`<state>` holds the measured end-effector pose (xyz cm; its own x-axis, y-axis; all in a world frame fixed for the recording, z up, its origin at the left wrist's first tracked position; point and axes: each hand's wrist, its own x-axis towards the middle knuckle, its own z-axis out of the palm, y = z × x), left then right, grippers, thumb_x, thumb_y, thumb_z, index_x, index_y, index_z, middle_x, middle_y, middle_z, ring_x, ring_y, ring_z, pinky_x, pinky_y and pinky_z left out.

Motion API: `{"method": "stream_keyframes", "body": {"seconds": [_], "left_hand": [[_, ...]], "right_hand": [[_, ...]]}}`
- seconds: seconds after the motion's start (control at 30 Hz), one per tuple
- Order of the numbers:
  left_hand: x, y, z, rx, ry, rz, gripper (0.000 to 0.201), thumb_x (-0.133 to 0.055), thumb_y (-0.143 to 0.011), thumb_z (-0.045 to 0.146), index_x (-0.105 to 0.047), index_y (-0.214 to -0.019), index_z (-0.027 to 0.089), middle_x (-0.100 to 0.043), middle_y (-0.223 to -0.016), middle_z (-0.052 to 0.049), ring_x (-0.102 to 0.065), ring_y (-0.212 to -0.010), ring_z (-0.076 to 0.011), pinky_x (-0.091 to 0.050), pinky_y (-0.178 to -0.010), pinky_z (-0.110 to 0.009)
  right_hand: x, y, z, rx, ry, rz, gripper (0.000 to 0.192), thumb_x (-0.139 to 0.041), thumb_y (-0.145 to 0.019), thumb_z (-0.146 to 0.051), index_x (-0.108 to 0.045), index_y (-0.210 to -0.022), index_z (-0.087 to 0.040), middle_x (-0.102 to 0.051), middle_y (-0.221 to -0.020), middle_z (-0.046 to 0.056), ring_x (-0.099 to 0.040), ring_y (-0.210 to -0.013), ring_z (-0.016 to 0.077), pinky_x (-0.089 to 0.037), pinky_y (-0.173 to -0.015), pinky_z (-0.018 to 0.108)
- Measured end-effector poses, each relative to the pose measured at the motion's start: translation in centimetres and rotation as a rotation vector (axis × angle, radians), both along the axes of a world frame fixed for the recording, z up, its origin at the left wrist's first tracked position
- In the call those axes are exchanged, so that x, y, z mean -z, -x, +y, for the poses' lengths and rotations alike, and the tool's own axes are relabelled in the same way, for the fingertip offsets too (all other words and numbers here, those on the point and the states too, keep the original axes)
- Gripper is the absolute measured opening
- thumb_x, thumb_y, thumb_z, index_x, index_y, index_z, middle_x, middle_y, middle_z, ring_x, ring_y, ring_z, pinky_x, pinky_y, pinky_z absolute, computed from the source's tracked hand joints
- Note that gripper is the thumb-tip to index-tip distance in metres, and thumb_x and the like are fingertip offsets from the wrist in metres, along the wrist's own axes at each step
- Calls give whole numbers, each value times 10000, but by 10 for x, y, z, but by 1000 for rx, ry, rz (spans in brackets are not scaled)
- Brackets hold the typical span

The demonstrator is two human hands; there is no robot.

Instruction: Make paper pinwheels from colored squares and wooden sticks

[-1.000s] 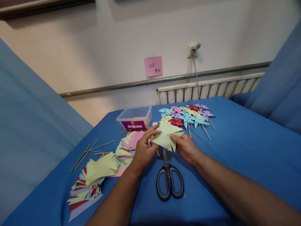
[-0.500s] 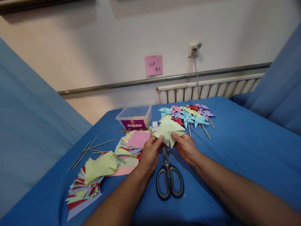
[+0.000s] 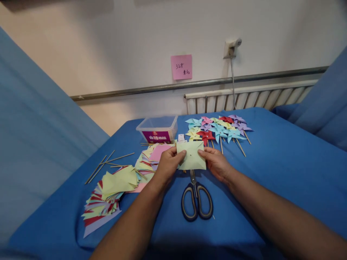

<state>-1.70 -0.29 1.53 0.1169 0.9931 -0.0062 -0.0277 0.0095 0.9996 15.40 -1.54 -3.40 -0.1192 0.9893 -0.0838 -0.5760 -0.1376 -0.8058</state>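
Note:
A pale green square of paper (image 3: 191,157) is held up flat between my two hands, with a small dark hole near its centre and cut lines running in from its corners. My left hand (image 3: 170,161) pinches its left edge, thumb on the front. On the right edge, my right hand (image 3: 215,162) grips it the same way. Just below the paper lies a pair of scissors (image 3: 197,202) with dark blue handles, blades pointing away and their tips hidden behind the paper. Left of my hands are a stack of coloured paper (image 3: 119,182) and another paper pile (image 3: 159,153).
Finished paper pinwheels (image 3: 217,130) on sticks lie at the back right. A clear plastic box (image 3: 157,130) with a purple label stands at the back, a small white box (image 3: 181,137) beside it. Loose sticks (image 3: 104,164) lie at the left on the blue tablecloth (image 3: 260,155).
The green paper's blades were splayed apart; now it lies flat as a square between my hands. My view has tilted slightly downward.

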Motion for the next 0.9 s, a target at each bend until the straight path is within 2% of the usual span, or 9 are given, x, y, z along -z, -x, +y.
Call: {"method": "stream_keyframes", "body": {"seconds": [0.17, 0.27, 0.37, 0.5, 0.7, 0.83, 0.9], "left_hand": [[2, -3, -1, 24, 113, -242, 304, -788, -683, 341, -715, -867, 111, -719, -766, -63, -618, -614, -148, -481, -589, -251], [4, -6, 0, 59, 186, -461, 282, -758, -728, 314, -719, -941, 133, -742, -942, -82, -673, -792, -179, -530, -711, -273], [6, -9, -1, 102, 251, -583, 283, -737, -757, 306, -718, -996, 156, -742, -995, -76, -681, -881, -185, -540, -810, -295], [11, -14, -4, 119, 239, -523, 298, -778, -723, 262, -719, -987, 138, -745, -987, -93, -686, -851, -178, -542, -797, -286], [16, -16, -4, 8, 205, -420, 350, -835, -652, 246, -709, -935, 84, -749, -905, -125, -693, -775, -192, -545, -741, -290], [16, -14, -2, -29, 203, -424, 340, -835, -641, 236, -698, -910, 81, -749, -893, -126, -693, -738, -193, -554, -709, -300], [15, -13, -1, -42, 202, -431, 338, -828, -640, 222, -696, -917, 82, -751, -897, -128, -697, -733, -200, -557, -702, -305]], "right_hand": [[5, 8, -2, 53, -55, -6, 384, -861, -632, -381, -717, -917, -168, -729, -763, 35, -655, -697, 184, -513, -709, 339], [6, 12, -2, 128, -42, 22, 416, -865, -621, -366, -705, -965, -194, -747, -884, 44, -667, -754, 190, -512, -677, 322], [6, 14, -1, 163, -32, 57, 436, -848, -643, -354, -694, -1024, -210, -743, -992, 52, -663, -767, 182, -501, -624, 298], [4, 16, -3, 163, -42, 52, 409, -838, -654, -338, -698, -1013, -205, -740, -1010, 51, -648, -738, 162, -476, -580, 269], [-1, 21, -9, 134, -47, 0, 424, -845, -637, -341, -694, -1001, -185, -737, -945, 60, -625, -686, 154, -447, -535, 255], [2, 23, -9, 149, -93, -143, 402, -817, -665, -388, -656, -967, -178, -714, -800, 36, -591, -575, 139, -456, -528, 271], [5, 22, -8, 193, -148, -232, 369, -779, -701, -395, -623, -970, -196, -693, -772, 21, -597, -584, 146, -476, -552, 282]]}}
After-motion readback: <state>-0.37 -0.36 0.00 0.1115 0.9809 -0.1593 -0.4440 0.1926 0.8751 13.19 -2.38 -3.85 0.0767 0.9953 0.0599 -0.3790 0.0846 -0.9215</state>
